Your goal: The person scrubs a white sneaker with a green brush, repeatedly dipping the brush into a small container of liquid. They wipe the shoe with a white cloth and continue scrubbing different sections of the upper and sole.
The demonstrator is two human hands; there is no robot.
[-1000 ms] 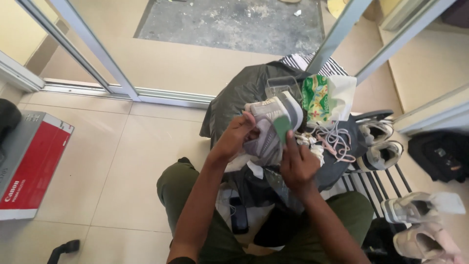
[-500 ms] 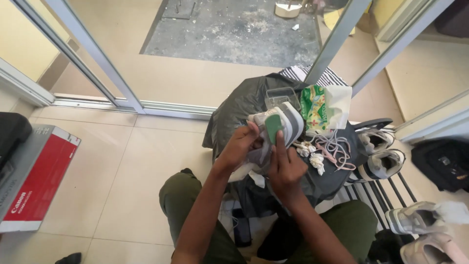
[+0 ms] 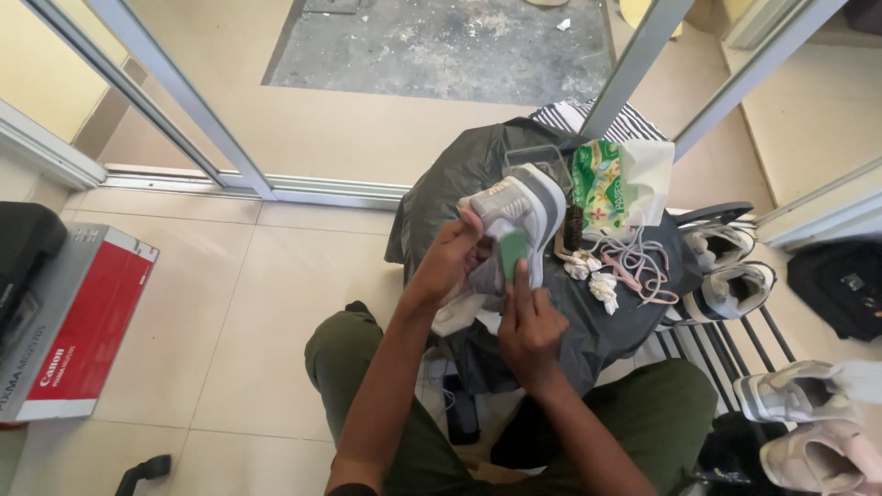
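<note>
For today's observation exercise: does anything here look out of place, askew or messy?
Yes. Loose laces and crumpled white wads lie scattered on the black sheet right of the shoe held by the left hand. Other shoes lie unpaired on the rack. No damage shows.

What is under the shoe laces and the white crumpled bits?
The pink and white laces and the crumpled white bits lie on a black plastic sheet spread over something raised. A striped cloth peeks out at its far edge. What the sheet covers cannot be seen.

Left hand and right hand raised together, both grips closed.
</note>
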